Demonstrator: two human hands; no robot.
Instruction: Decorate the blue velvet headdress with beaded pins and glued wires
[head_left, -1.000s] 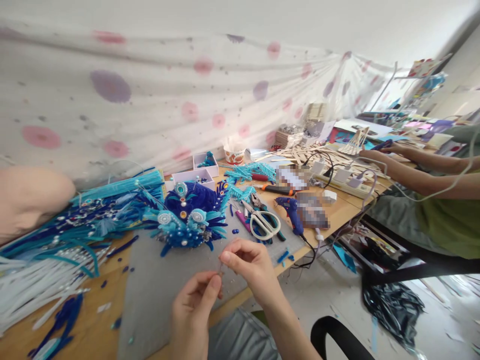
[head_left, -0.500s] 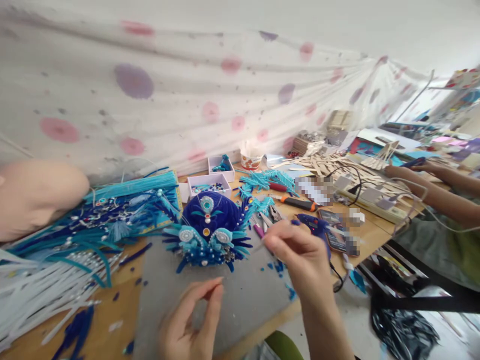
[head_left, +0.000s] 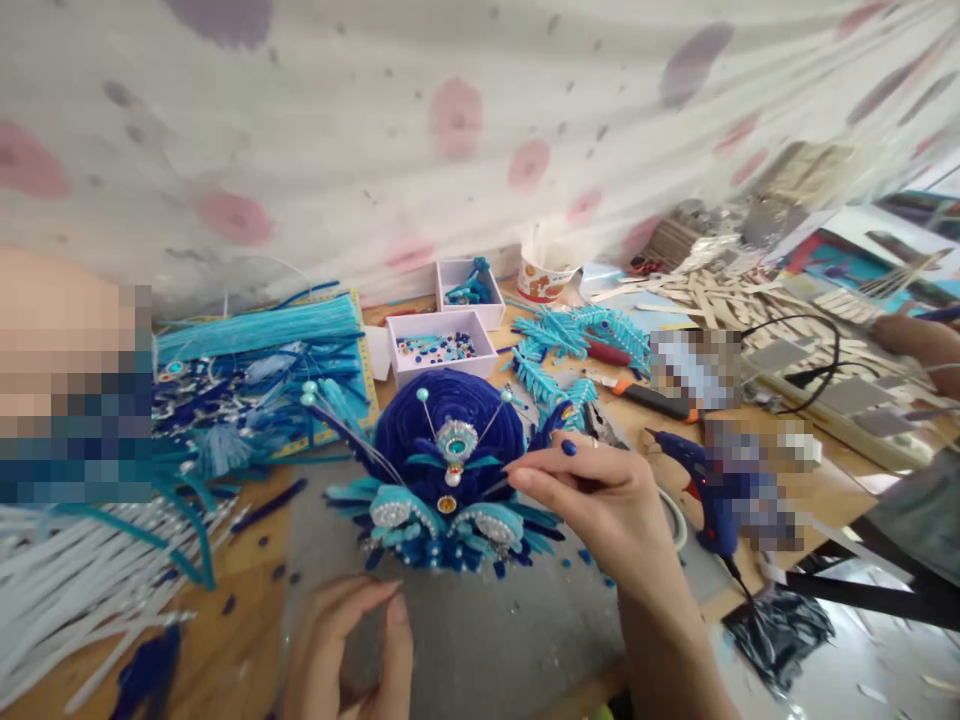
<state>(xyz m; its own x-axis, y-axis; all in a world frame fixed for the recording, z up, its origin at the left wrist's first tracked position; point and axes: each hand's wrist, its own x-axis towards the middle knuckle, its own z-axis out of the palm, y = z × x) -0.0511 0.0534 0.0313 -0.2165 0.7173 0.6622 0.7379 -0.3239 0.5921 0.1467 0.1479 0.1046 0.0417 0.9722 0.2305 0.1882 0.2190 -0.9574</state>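
A dark blue velvet headpiece [head_left: 448,440] with teal feathers, pearls and jewelled discs sits on a grey felt mat [head_left: 487,640]. My right hand [head_left: 600,500] is pinched on a thin pin or wire whose tip points at the right side of the headpiece. My left hand [head_left: 352,650] is low at the front of the mat, thumb and forefinger pressed together; what they hold, if anything, is too small to see.
A blue glue gun [head_left: 701,480] lies right of my right hand. White boxes of beads [head_left: 442,345] stand behind the headpiece. Teal and white feather strips [head_left: 225,400] cover the left side. Another person's arm [head_left: 922,340] rests far right, by a power strip and cables.
The view has dropped and moved closer to the headpiece. My right hand went from the left hand up to the headpiece's right side. My left hand sank toward the mat's front.
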